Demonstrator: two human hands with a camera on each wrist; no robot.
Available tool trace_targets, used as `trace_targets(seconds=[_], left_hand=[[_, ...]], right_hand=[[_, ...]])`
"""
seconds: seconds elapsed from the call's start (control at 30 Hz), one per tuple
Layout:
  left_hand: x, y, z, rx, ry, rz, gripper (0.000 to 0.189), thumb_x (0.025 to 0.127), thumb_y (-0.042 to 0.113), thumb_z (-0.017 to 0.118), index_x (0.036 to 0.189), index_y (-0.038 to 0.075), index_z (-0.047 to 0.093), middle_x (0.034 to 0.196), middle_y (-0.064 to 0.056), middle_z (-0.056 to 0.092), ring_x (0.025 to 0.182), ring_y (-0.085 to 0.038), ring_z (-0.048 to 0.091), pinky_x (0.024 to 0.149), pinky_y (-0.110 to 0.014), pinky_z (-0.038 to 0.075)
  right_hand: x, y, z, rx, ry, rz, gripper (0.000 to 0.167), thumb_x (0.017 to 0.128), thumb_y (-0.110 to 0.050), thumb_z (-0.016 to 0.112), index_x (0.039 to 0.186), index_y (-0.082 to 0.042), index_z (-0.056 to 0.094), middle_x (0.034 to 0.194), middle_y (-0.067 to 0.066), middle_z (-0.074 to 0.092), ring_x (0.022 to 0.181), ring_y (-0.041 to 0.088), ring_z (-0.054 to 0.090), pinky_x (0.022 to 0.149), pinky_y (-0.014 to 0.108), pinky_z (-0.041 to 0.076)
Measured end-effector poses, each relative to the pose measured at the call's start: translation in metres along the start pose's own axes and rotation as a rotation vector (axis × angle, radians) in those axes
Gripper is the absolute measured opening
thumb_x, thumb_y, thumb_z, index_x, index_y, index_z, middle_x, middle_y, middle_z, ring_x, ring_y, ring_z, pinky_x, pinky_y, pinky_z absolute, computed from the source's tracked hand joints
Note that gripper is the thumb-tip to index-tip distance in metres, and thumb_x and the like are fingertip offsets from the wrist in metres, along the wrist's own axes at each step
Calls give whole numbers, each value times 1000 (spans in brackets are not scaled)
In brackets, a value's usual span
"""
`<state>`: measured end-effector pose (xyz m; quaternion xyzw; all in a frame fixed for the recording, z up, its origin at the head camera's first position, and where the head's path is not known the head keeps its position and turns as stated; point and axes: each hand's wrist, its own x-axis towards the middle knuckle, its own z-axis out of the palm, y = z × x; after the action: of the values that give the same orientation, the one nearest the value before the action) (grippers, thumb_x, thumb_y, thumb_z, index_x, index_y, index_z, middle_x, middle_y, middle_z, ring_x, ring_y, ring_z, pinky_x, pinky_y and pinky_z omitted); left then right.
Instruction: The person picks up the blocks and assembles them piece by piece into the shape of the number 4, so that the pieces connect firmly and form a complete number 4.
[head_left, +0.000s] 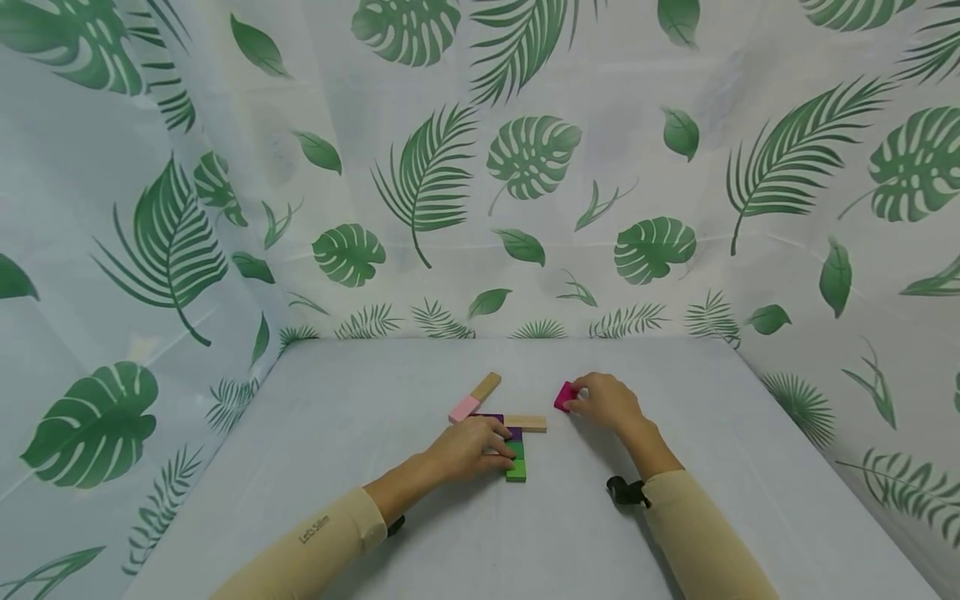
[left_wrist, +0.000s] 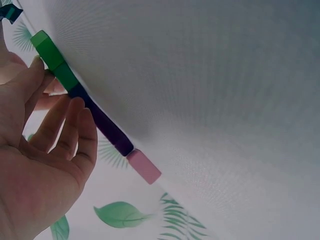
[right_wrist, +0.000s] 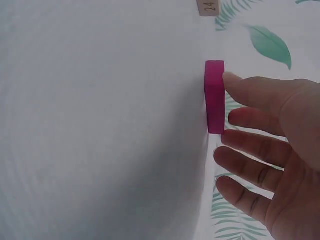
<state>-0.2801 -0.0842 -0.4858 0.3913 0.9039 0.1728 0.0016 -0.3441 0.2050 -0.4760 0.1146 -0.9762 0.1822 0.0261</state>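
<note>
A row of small flat blocks lies on the white table: a lime green block [head_left: 515,472], a darker green block [head_left: 515,450] and purple blocks [head_left: 514,434]. My left hand [head_left: 467,450] touches the left side of this row, its fingertips by the green and purple blocks. To the right, my right hand [head_left: 607,402] has its thumb and fingertips at the near edge of a magenta block [head_left: 564,395]. In the right wrist view, the thumb meets the top of the magenta block [right_wrist: 215,97], while the other fingers are spread. My left hand hides part of the purple blocks.
A pale wooden block [head_left: 527,423] extends right from the purple ones. A pink block [head_left: 464,407] and a tan wooden block [head_left: 486,386] form a slanted line behind the left hand. A leaf-patterned curtain [head_left: 465,200] surrounds the table [head_left: 375,375] at the back and sides.
</note>
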Motion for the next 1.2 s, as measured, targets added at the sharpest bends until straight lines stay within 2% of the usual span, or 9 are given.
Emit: trace_targets(seconds=[0.23, 0.5, 0.67, 0.83, 1.2], left_hand=[[1, -2, 2, -10, 4, 14, 21, 95, 36, 77, 112, 25, 83, 129, 5, 73, 120, -8, 65, 104, -26, 52], [0, -1, 1, -23, -6, -5, 21, 95, 36, 77, 112, 25, 83, 130, 5, 72, 120, -9, 65, 104, -27, 52], [0, 0, 1, -27, -7, -11, 21, 95, 36, 77, 112, 25, 83, 131, 5, 72, 121, -8, 64, 104, -27, 52], [0, 1, 1, -22, -5, -12, 21, 96, 36, 76, 112, 25, 83, 131, 5, 72, 121, -9, 65, 104, -27, 52], [0, 2, -1, -26, -7, -3, 22, 95, 36, 77, 112, 24, 83, 130, 4, 73, 120, -9, 65, 104, -26, 52]], right_hand=[[-1, 2, 0, 7, -6, 16, 37, 92, -26, 78, 119, -1, 76, 125, 21, 73, 119, 43, 66, 92, 58, 56], [1, 2, 1, 1, -25, 24, 36, 92, -27, 78, 119, -2, 76, 126, 21, 72, 119, 42, 66, 92, 57, 56], [2, 0, 0, -17, -34, 9, 35, 93, -26, 77, 119, -3, 76, 126, 21, 73, 118, 42, 66, 91, 57, 57], [2, -4, -2, -23, -51, -5, 34, 94, -25, 77, 121, -4, 76, 127, 20, 72, 122, 42, 65, 95, 58, 55], [13, -11, 4, -8, -96, -47, 32, 92, -29, 80, 118, -9, 79, 129, 15, 73, 125, 40, 64, 98, 58, 54]])
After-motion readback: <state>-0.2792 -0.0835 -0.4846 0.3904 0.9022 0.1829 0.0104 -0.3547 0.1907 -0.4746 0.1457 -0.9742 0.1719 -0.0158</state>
